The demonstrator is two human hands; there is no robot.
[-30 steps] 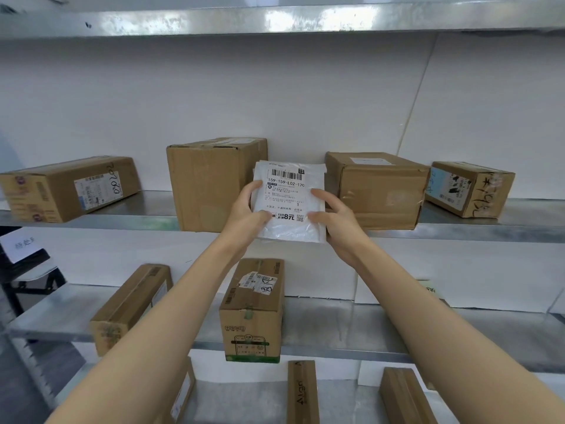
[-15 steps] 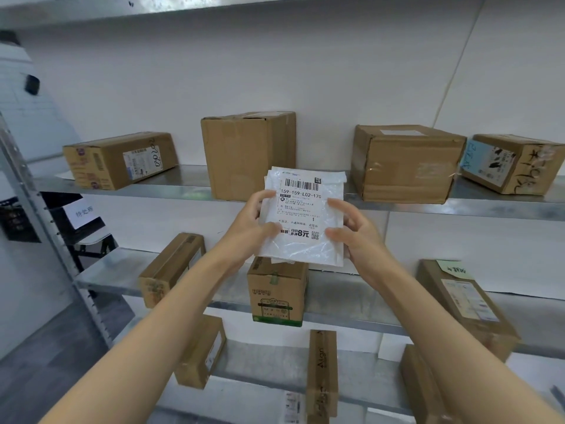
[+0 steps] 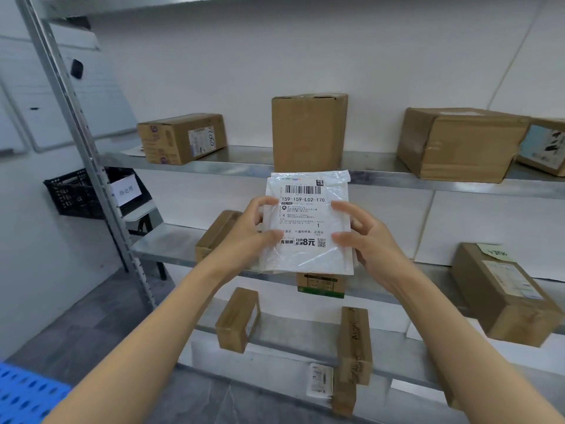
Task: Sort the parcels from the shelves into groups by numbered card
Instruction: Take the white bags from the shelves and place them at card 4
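A flat white plastic parcel [image 3: 305, 258] with a barcode label reading 159-159-L02-170 is held upright in front of the shelves, label facing me. My left hand [image 3: 249, 234] grips its left edge, thumb on the front. My right hand [image 3: 367, 240] grips its right edge the same way. Behind it, cardboard parcels stand on the metal shelves: a tall box [image 3: 308, 130], a long box [image 3: 180, 139] to the left, and a wide box [image 3: 458, 145] to the right.
Lower shelves [image 3: 171, 252] carry more cardboard boxes [image 3: 501, 295], [image 3: 238, 319], [image 3: 354, 344]. A metal upright [image 3: 79, 130] frames the rack on the left. Beyond it a black crate [image 3: 73, 194] bears a paper sign. A blue perforated surface [image 3: 24, 393] shows at bottom left.
Both hands have drawn the white parcel off the upper shelf, down and toward me. My view has swung left and back, bringing the rack's upright, black crate and blue surface into sight.
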